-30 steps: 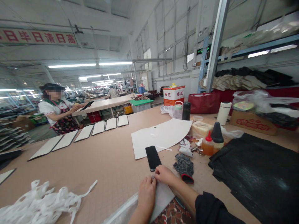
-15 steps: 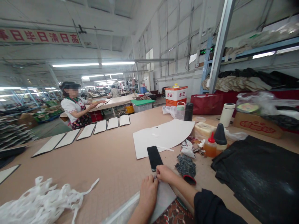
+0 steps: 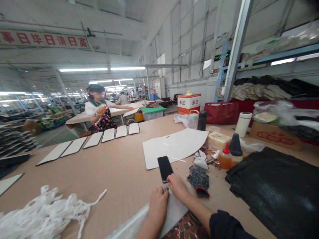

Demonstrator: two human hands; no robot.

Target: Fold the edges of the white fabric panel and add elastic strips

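My left hand (image 3: 157,203) rests near the table's front edge, its fingers bent and drawn together over a translucent plastic sheet (image 3: 174,207). Close beside it, my right hand (image 3: 177,188) has its fingers curled down just below a black phone (image 3: 165,168). A small dark bit shows between the two hands, but what the fingertips pinch is too small to name. The phone lies flat, overlapping the lower edge of a large white curved sheet (image 3: 171,146). To the right of my right hand is a grey knitted glove (image 3: 198,179) with a red cuff.
White strips (image 3: 50,212) lie heaped at the left. White panels with dark edges (image 3: 92,139) line the far side. A red-capped glue bottle (image 3: 224,157), a thermos (image 3: 243,124) and black sheets (image 3: 276,186) occupy the right. A co-worker (image 3: 99,111) stands across the table.
My right hand's fingers have loosened slightly and shifted a little; my left hand stays almost in place. The co-worker has moved right and now reaches an arm toward the table behind.
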